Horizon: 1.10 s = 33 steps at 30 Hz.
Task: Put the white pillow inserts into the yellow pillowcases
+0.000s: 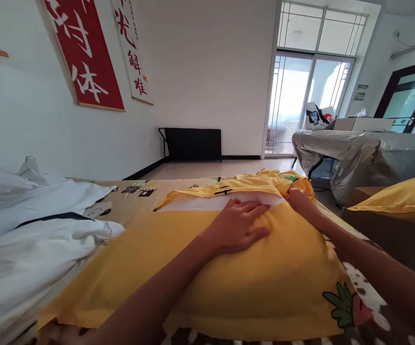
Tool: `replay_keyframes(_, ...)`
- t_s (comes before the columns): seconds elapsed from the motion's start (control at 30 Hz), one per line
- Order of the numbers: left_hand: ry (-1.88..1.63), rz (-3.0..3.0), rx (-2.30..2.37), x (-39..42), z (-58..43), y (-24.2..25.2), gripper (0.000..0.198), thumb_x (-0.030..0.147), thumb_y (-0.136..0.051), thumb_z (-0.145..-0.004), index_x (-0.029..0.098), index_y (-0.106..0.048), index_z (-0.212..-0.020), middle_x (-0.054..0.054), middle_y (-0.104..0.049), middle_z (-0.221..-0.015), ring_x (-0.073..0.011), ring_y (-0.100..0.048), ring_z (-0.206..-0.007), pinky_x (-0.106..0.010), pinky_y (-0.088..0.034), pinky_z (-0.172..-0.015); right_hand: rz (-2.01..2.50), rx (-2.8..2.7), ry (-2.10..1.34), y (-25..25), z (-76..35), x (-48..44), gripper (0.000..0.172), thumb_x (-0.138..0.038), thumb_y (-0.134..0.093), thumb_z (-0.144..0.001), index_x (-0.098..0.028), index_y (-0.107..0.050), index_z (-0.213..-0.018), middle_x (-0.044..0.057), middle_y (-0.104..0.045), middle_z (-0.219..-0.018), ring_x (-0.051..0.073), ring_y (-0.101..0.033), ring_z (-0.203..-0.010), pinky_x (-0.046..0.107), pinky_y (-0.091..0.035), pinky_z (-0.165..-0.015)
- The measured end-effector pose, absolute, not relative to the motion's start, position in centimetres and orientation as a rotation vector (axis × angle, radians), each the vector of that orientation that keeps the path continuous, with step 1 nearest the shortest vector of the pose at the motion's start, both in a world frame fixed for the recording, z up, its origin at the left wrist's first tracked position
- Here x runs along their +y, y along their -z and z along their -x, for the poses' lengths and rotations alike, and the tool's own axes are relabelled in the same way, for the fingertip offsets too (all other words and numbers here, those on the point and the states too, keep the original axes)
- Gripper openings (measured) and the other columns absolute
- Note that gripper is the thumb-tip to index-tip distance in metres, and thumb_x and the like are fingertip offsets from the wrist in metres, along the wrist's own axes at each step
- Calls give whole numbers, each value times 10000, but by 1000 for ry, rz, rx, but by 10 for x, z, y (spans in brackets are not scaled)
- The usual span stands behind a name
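A yellow pillowcase lies in front of me, drawn over much of a white pillow. A strip of the pillow shows through the case's opening at the far side. My left hand rests on the pillow and the case's edge, its fingers stretched out. At the far right corner of the opening, my right hand is closed on the bunched pillowcase cloth. Green print shows on the gathered fabric beside it. The right hand's fingertips are partly hidden by folds.
White clothes lie to the left on the patterned bedsheet. Another yellow pillow sits on a brown box at the right. Behind it stands a table under a plastic cover. A black folded panel leans against the far wall.
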<state>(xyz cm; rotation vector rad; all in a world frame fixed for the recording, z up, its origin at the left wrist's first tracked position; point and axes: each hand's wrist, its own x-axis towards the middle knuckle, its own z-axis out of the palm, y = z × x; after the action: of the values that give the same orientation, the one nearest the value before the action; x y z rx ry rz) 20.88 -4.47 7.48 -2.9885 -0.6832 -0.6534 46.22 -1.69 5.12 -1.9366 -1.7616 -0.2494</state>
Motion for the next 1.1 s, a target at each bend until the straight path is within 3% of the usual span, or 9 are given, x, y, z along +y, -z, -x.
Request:
replay_keyframes(0.1,556,3084,-855,-34,-205,-59,438,495,-312,-938,206,-629,-1026,-52,-698,-1001,-216,-618,-934,-398,-345,-919,1911,-1733,217,-61,-463,-23,433,-497,-385,-893,-153,-603,-748,111,-653,-753,209,-603,-737,271,-360,-608)
replay_keyframes(0.17,549,3140,-948,-26,-199,-48,462,477,-266,-954,222,-651,-952,-25,-709,-963,-200,-618,-900,-381,-353,-921,1927,-1744,206,-58,-466,-22,419,-492,-381,-897,-158,-595,-761,105,-657,-783,216,-609,-786,269,-362,-626)
replay_keyframes(0.37,725,3205,-1053,-2,-192,-23,461,486,-390,-910,240,-565,-1258,-25,-605,-1280,-209,-550,-1151,-308,-387,-994,2204,-1832,143,-7,-501,-21,422,-409,-307,-949,-149,-599,-788,147,-672,-850,244,-639,-825,288,-380,-636)
replay_keyframes(0.5,552,3018,-1254,15,-167,-23,464,486,-366,-905,215,-627,-1177,-73,-626,-1247,-254,-571,-1121,-364,-404,-971,2314,-1878,99,9,-528,-39,217,-318,-491,-872,-157,-631,-837,137,-677,-885,272,-652,-813,321,-425,-650)
replay_keyframes(0.6,556,2913,-1357,33,-137,-31,464,491,-359,-893,206,-685,-1060,-87,-688,-1116,-266,-603,-1033,-376,-412,-925,2052,-1976,143,-2,-518,-58,272,-326,-441,-904,-172,-608,-1053,146,-620,-1131,254,-630,-946,365,-451,-800)
replay_keyframes(0.7,657,2799,-1532,51,-104,-36,472,535,-376,-854,214,-709,-944,-65,-709,-1036,-246,-617,-960,-325,-430,-861,1528,-2219,29,-11,-483,-76,340,-406,-407,-930,-234,-562,-1178,91,-591,-1223,223,-562,-1097,358,-411,-947)
replay_keyframes(0.87,803,2532,-1781,66,-60,-30,520,526,-332,-818,164,-704,-846,-102,-722,-939,-263,-636,-868,-309,-449,-762,1337,-2273,10,12,-433,-79,349,-395,-405,-932,-211,-541,-1196,88,-597,-1210,231,-513,-1133,390,-363,-1001)
replay_keyframes(0.97,786,2466,-1842,63,-52,-29,477,505,-357,-810,188,-707,-747,-88,-724,-769,-243,-635,-731,-289,-430,-648,1393,-2173,77,22,-428,-71,336,-371,-383,-940,-212,-521,-1202,93,-584,-1213,229,-498,-1143,400,-345,-997)
replay_keyframes(1.1,818,2307,-1850,47,-62,-51,500,495,-363,-816,195,-577,-479,-63,-560,-469,-193,-505,-505,-291,-328,-535,1623,-2111,109,16,-439,-63,342,-447,-386,-922,-179,-581,-1005,92,-658,-973,232,-577,-939,364,-393,-844)
